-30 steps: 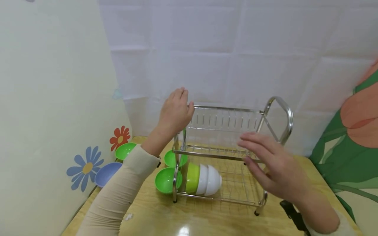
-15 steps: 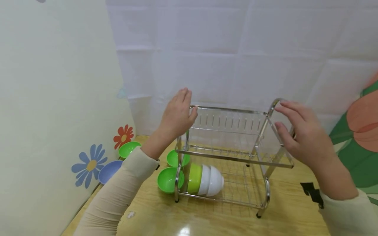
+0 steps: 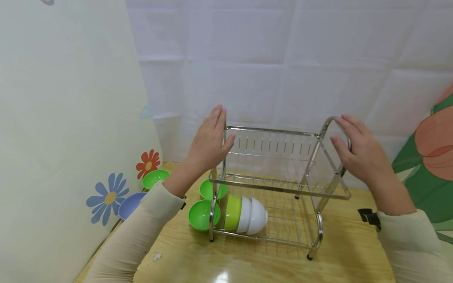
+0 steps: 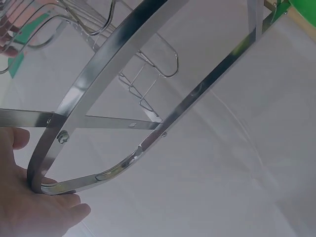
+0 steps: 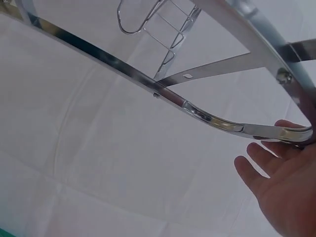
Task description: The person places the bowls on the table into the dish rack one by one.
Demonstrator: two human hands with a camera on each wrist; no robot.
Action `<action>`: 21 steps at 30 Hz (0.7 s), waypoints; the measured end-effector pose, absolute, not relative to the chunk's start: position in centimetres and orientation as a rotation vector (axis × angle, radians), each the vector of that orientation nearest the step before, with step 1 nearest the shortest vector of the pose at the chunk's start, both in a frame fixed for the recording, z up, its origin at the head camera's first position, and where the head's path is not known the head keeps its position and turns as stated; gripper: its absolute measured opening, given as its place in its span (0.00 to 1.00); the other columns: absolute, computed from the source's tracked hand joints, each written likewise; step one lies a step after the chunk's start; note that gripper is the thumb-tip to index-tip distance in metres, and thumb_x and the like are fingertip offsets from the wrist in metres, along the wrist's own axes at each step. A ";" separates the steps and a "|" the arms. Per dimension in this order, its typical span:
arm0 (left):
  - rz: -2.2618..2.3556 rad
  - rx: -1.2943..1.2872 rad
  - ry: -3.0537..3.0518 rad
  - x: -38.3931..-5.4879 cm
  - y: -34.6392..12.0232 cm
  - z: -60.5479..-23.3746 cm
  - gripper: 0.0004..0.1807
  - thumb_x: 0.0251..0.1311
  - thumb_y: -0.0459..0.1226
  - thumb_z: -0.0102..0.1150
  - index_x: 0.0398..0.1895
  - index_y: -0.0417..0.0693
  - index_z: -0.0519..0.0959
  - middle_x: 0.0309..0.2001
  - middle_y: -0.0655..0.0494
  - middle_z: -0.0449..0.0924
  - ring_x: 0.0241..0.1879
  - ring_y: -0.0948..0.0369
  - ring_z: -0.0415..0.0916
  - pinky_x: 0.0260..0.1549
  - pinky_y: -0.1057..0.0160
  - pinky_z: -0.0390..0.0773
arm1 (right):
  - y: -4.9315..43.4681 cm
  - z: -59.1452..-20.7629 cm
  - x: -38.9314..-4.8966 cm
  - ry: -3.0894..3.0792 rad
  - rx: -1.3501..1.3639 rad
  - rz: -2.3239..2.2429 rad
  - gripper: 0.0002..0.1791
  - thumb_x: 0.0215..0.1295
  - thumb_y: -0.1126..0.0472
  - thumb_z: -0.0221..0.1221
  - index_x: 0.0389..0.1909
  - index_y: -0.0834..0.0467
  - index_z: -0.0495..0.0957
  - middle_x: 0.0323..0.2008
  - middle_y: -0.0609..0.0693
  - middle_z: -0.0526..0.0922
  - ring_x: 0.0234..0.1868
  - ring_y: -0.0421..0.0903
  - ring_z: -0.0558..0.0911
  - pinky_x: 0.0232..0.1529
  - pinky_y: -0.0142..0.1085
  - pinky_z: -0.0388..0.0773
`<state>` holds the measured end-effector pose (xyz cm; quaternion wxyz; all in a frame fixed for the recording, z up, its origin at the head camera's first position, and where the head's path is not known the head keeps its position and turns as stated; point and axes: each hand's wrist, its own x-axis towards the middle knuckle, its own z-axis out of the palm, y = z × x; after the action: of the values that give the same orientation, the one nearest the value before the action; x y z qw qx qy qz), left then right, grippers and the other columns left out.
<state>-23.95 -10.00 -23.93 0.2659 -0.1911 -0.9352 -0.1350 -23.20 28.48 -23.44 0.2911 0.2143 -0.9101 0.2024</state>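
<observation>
A two-tier metal dish rack (image 3: 272,188) stands on the wooden table. My left hand (image 3: 209,141) rests on the top of its left side frame, fingers straight and together. In the left wrist view the frame's bend lies against the left hand (image 4: 39,207), between thumb and fingers. My right hand (image 3: 362,151) touches the top of the right side loop with fingers extended. From the right wrist camera, the right hand (image 5: 281,182) lies against the bar, fingers loosely spread. On the lower tier, a yellow-green bowl (image 3: 232,214) and nested white bowls (image 3: 257,216) lie on their sides.
Two green bowls (image 3: 201,215) stand at the rack's left side, partly behind its frame. Farther left are another green bowl (image 3: 155,177) and a blue-purple bowl (image 3: 130,204), near the flower-printed wall. White cloth (image 3: 255,70) hangs behind the rack.
My right hand has moved up and right from in front of the rack to its right side loop. The left hand stays at the left frame, and the bowls have not moved.
</observation>
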 end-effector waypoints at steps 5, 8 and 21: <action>-0.429 -0.563 -2.540 -23.8 -10.5 -24.1 0.42 0.76 0.53 0.39 0.81 0.42 0.37 0.82 0.48 0.33 0.81 0.55 0.31 0.79 0.53 0.41 | 28.5 -23.7 -23.2 -2.449 0.564 0.548 0.30 0.79 0.53 0.47 0.76 0.60 0.58 0.78 0.60 0.55 0.73 0.68 0.59 0.66 0.69 0.57; -0.498 -0.619 -2.537 -23.8 -11.1 -24.3 0.42 0.76 0.54 0.38 0.81 0.44 0.37 0.82 0.51 0.32 0.81 0.56 0.31 0.79 0.52 0.41 | 28.3 -23.9 -23.2 -2.415 0.567 0.536 0.29 0.78 0.54 0.48 0.74 0.61 0.61 0.76 0.60 0.59 0.71 0.68 0.63 0.65 0.68 0.60; -0.691 -0.659 -2.453 -22.4 -15.9 -26.6 0.38 0.77 0.59 0.23 0.80 0.47 0.49 0.80 0.48 0.48 0.80 0.51 0.45 0.78 0.44 0.39 | 27.7 -24.6 -23.0 -2.331 0.520 0.577 0.25 0.76 0.58 0.48 0.71 0.61 0.66 0.74 0.59 0.63 0.66 0.69 0.68 0.61 0.68 0.65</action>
<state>-22.38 -15.91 -26.59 0.2520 -0.2424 -0.9018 -0.2539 -23.03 27.65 -24.57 0.3357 0.1994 -0.8936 0.2213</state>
